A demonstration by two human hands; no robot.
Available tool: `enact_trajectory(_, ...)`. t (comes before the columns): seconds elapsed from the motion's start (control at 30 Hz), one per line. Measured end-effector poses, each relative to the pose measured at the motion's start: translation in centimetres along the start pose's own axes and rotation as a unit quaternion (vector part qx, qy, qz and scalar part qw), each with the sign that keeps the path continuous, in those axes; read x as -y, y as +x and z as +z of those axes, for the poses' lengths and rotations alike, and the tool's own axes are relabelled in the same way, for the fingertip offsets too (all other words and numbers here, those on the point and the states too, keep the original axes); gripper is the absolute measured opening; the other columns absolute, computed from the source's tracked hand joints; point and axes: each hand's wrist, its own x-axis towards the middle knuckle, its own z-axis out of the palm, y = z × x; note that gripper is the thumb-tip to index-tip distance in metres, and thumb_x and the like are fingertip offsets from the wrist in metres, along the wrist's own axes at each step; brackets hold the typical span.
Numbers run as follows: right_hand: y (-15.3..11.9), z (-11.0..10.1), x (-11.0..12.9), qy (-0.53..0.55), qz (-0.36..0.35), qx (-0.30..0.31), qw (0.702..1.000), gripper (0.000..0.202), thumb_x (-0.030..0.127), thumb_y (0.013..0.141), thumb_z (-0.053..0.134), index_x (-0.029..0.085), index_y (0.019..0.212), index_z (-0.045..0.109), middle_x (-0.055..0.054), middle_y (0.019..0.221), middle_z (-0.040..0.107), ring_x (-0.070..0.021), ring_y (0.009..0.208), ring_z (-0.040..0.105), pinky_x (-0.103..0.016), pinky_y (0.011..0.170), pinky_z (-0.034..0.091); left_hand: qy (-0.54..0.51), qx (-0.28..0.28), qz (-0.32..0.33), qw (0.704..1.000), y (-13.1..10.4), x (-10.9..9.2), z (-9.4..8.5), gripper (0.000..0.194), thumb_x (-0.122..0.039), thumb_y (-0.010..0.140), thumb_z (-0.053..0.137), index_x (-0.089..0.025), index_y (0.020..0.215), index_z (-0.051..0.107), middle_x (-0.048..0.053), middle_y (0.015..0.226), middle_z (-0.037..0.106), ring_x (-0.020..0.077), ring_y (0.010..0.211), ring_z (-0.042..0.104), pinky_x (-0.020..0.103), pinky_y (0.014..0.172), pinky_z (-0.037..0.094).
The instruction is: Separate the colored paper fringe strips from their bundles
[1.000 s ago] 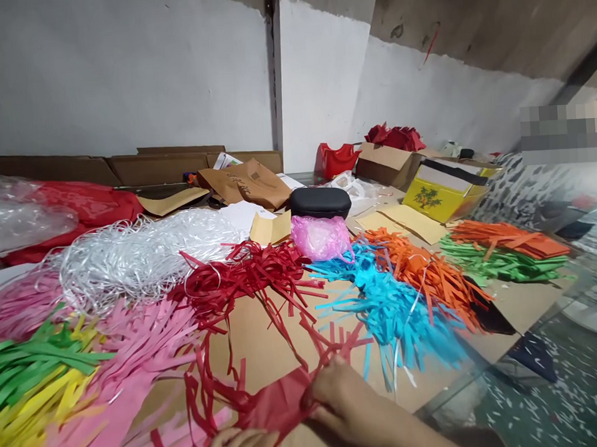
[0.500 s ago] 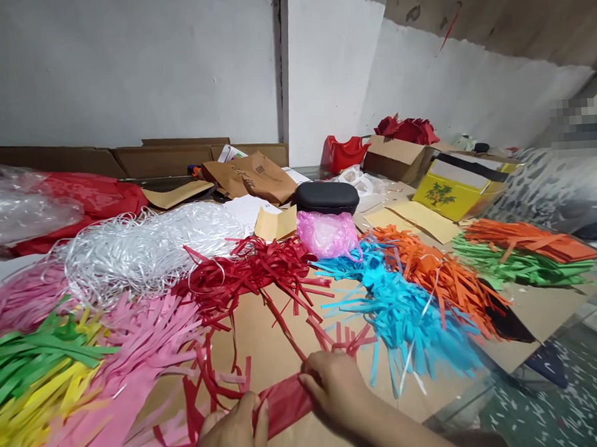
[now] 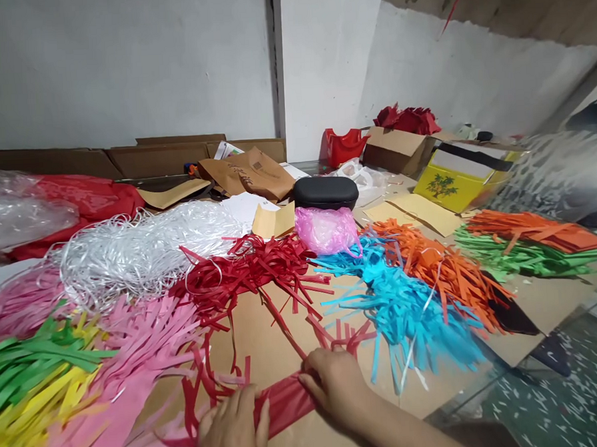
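Between my two hands, near the front of the table, lies a dark red tissue-paper band [image 3: 286, 404] with cut fringe strips at its ends. My left hand [image 3: 232, 427] is closed over its left end, thumb toward the band. Gripping the right end, my right hand [image 3: 334, 385] has its fingers curled over the paper. Loose red strips [image 3: 204, 378] spread beside and behind my left hand. Farther back sits a heap of red fringed paper [image 3: 260, 259], with blue fringed paper [image 3: 403, 305] to the right of my right hand.
Pink fringe [image 3: 144, 331], green fringe [image 3: 40, 357] and yellow fringe [image 3: 43, 410] cover the left side. A bundle of silvery string [image 3: 144, 248], a black case [image 3: 325, 193] and a pink plastic bag [image 3: 326, 230] stand behind. Orange fringe [image 3: 446, 276] and a yellow box [image 3: 456, 178] lie right.
My left hand's fingers have shifted slightly over the band's left end. My right hand and the red band stay nearly in place; the view has tilted a little.
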Motion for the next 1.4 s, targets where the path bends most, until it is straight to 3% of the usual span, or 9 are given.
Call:
enact_trajectory(0.07,-0.2,-0.8,0.0,-0.021,-0.026,-0.057,0.998,0.007,0.025,0.092,0.068,0.021,0.097,0.069,-0.007,0.099,0.075,-0.0247,0.088,0.066,-0.038,0.083,0.039,-0.002,-0.018,0.074,0.997,0.7,0.2,-0.4,0.027,-0.010,0.092,0.053,-0.025,0.103,0.072,0.004,0.104,0.077,0.0253,0.100,0.068,0.043,0.095,0.038)
enact_trajectory(0.17,-0.8,-2.9,-0.7,-0.045,-0.198,-0.071,0.976,0.017,0.030,0.093,0.067,0.022,0.109,0.068,-0.008,0.121,0.071,-0.0287,0.116,0.060,-0.049,0.104,0.032,-0.026,0.005,0.202,0.979,1.8,0.5,-1.3,0.035,0.000,0.081,0.055,-0.029,0.088,0.073,-0.003,0.092,0.077,0.0202,0.091,0.064,0.041,0.096,0.033)
enact_trajectory(0.3,-0.9,-5.0,-2.5,-0.086,-0.338,-0.021,0.937,0.017,0.025,0.101,0.056,0.020,0.092,0.070,-0.006,0.132,0.068,-0.0286,0.134,0.049,-0.055,0.117,0.017,0.010,0.028,0.261,0.965,2.0,0.5,-2.8,0.016,-0.024,0.079,0.066,-0.025,0.091,0.076,0.001,0.091,0.078,0.0254,0.094,0.063,0.050,0.107,0.026)
enact_trajectory(0.5,0.3,-6.4,-2.6,0.005,-0.273,0.008,0.962,0.011,0.025,0.095,0.063,0.023,0.100,0.072,-0.004,0.120,0.073,-0.0263,0.127,0.054,-0.048,0.112,0.029,0.033,-0.018,0.249,0.968,1.6,-0.1,-3.1,0.023,-0.020,0.088,0.051,-0.021,0.093,0.073,0.002,0.089,0.076,0.0252,0.094,0.066,0.055,0.109,0.025)
enact_trajectory(0.63,-0.3,-5.4,-0.7,-0.028,-0.301,-0.022,0.953,0.032,0.031,0.095,0.061,0.020,0.125,0.062,-0.011,0.125,0.070,-0.0274,0.118,0.056,-0.048,0.108,0.029,0.011,-0.025,0.206,0.978,1.7,-0.6,-2.8,0.030,-0.010,0.086,0.045,-0.020,0.087,0.073,0.003,0.084,0.075,0.0252,0.091,0.067,0.057,0.108,0.027)
enact_trajectory(0.83,0.3,-2.0,-1.5,-0.053,-0.272,0.021,0.961,0.019,0.033,0.100,0.061,0.019,0.089,0.071,-0.004,0.089,0.074,-0.0199,0.084,0.060,-0.039,0.083,0.033,-0.039,-0.086,0.225,0.970,1.8,1.0,-3.2,0.030,-0.007,0.083,0.045,-0.023,0.084,0.071,-0.001,0.079,0.075,0.0230,0.084,0.069,0.052,0.102,0.029)
enact_trajectory(1.03,1.4,-2.2,-2.1,0.001,-0.187,0.040,0.982,0.019,0.030,0.099,0.062,0.020,0.089,0.074,-0.003,0.089,0.074,-0.0196,0.087,0.060,-0.037,0.084,0.032,-0.030,-0.084,0.241,0.966,2.3,3.1,-2.8,0.023,-0.011,0.076,0.053,-0.026,0.087,0.066,-0.005,0.080,0.072,0.0209,0.082,0.068,0.045,0.094,0.030)
enact_trajectory(1.3,0.9,-1.2,-3.0,0.025,-0.229,0.002,0.973,0.026,0.036,0.103,0.054,0.021,0.091,0.072,-0.004,0.089,0.072,-0.0199,0.088,0.058,-0.039,0.084,0.031,0.054,-0.163,0.266,0.949,2.6,4.9,-4.8,0.028,-0.019,0.075,0.060,-0.023,0.100,0.071,0.009,0.098,0.078,0.0328,0.096,0.065,0.059,0.103,0.031)
enact_trajectory(1.4,0.7,-1.2,-3.2,0.044,-0.236,-0.008,0.971,0.029,0.037,0.105,0.050,0.022,0.093,0.072,-0.004,0.088,0.072,-0.0195,0.086,0.058,-0.040,0.085,0.030,0.025,-0.172,0.287,0.942,2.5,3.9,-4.8,0.036,-0.025,0.078,0.061,-0.020,0.113,0.069,0.009,0.104,0.079,0.0297,0.096,0.066,0.054,0.103,0.033)
